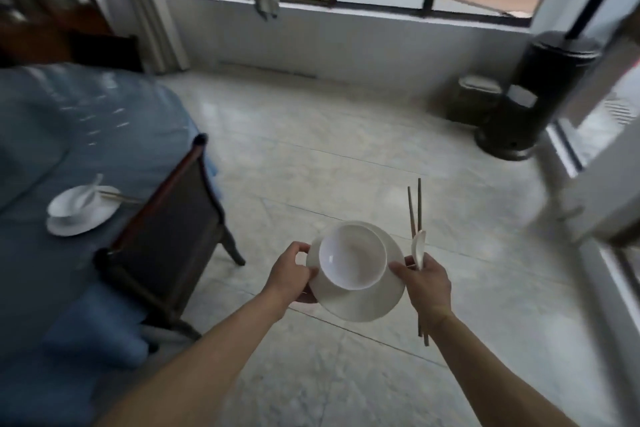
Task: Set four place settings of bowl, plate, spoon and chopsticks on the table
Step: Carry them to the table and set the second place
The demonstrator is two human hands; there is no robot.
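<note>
A white bowl (351, 256) sits on a white plate (363, 302) that I carry over the floor. My left hand (291, 274) grips the plate's left rim. My right hand (427, 282) touches the plate's right rim and also holds a white spoon (418, 248) and a pair of brown chopsticks (414, 208) pointing up. On the blue-clothed table (69, 121) at the left lies one setting: a plate (86, 218) under a bowl (69, 201), with a spoon (92, 189) in the bowl and chopsticks (119, 197) across the plate.
A dark wooden chair (166, 229) stands against the table's right edge. The pale tiled floor (329, 156) stretches ahead to a low wall under windows. A black cylindrical heater (533, 94) and a small bin (478, 97) stand at the right by an open glass door (602, 107).
</note>
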